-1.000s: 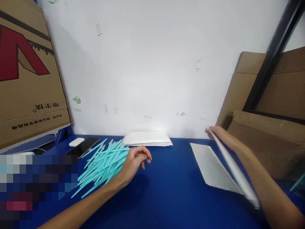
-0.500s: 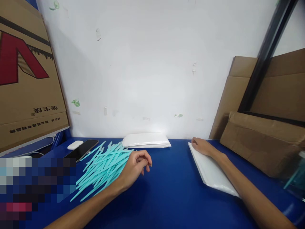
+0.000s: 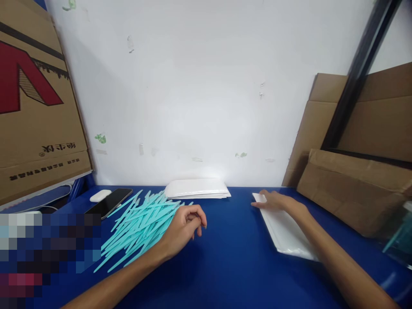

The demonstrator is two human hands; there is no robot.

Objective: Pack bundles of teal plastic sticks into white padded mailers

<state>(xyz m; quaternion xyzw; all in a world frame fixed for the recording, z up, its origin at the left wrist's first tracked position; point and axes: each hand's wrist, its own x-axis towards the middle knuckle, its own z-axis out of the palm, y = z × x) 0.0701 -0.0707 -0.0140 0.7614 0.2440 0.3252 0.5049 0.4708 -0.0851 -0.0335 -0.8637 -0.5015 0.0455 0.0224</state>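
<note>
My right hand (image 3: 273,201) grips the far end of a flat white glossy packet (image 3: 289,234) on the right of the blue table. Its thumb lies at the packet's left edge, and the other fingers are partly hidden behind the hand. My left hand (image 3: 186,223) is loosely curled above the table, with nothing visible in it. Beside that hand, to its left, lies a loose pile of thin teal sticks (image 3: 141,227) with tapered ends; my wrist covers part of the pile. A stack of similar white packets (image 3: 196,189) rests against the wall, behind the left hand.
A black phone (image 3: 111,204) and a small white case (image 3: 100,196) lie at the back left. A printed cardboard box (image 3: 41,128) stands on the left. Brown cardboard (image 3: 350,193) and a clear container (image 3: 401,236) with teal items border the right side.
My right hand has shifted on the packet's far end, its thumb now out at the left edge. The packet has moved slightly. My left hand stays almost still.
</note>
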